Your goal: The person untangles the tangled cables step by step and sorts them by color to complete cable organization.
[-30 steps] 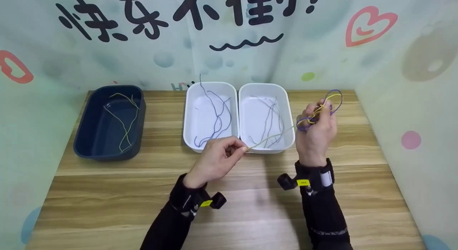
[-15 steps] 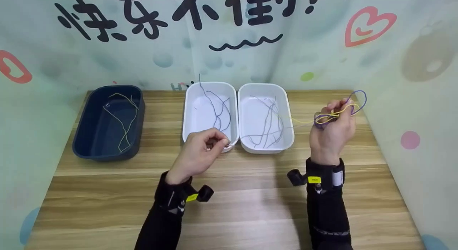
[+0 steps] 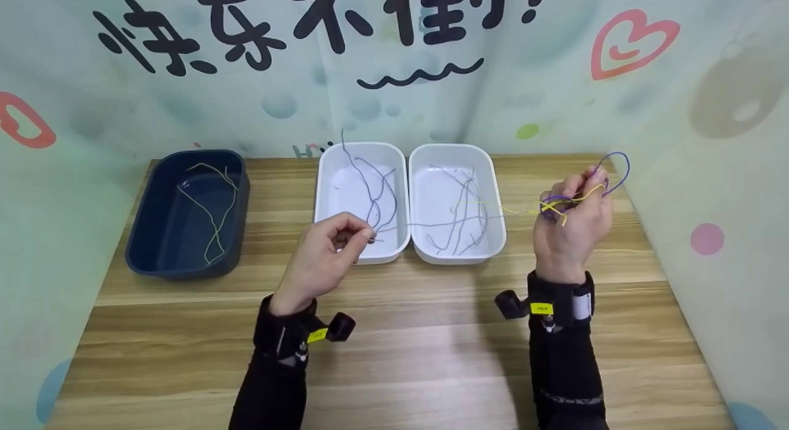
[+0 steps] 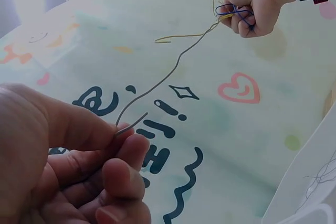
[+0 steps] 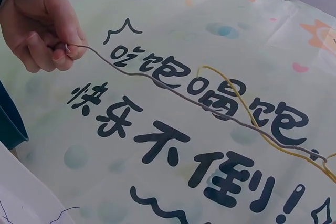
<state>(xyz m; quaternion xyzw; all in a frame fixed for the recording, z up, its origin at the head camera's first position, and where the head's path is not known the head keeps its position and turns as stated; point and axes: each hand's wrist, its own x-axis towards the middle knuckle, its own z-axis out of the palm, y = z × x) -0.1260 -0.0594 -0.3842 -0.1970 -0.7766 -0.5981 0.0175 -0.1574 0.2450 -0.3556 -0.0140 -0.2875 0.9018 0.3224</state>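
Note:
Above the front of the left white bin, my left hand (image 3: 327,251) pinches one end of a thin grey wire (image 4: 176,66) between thumb and index finger, with a short bent tip sticking out past them. The wire stretches across both white bins to my right hand (image 3: 573,227). That hand grips a tangled bundle at the right, with a blue-purple wire (image 3: 627,168) looping out above the fingers. From the same bundle a yellow wire (image 5: 236,93) trails leftward alongside the grey one, its end bent back. The fingers hide the middle of the bundle.
The left white bin (image 3: 330,202) holds several blue wires, one poking above its back rim. Grey wires lie in the right white bin (image 3: 498,199) beside it. Farther left, a dark blue bin (image 3: 137,233) contains yellow wires. A printed cloth (image 3: 542,103) stands behind the table.
My left hand has moved left, stretching the grey wire out from the bundle. My right hand has shifted right, and the yellow wire's loop near its thumb has become a loose end.

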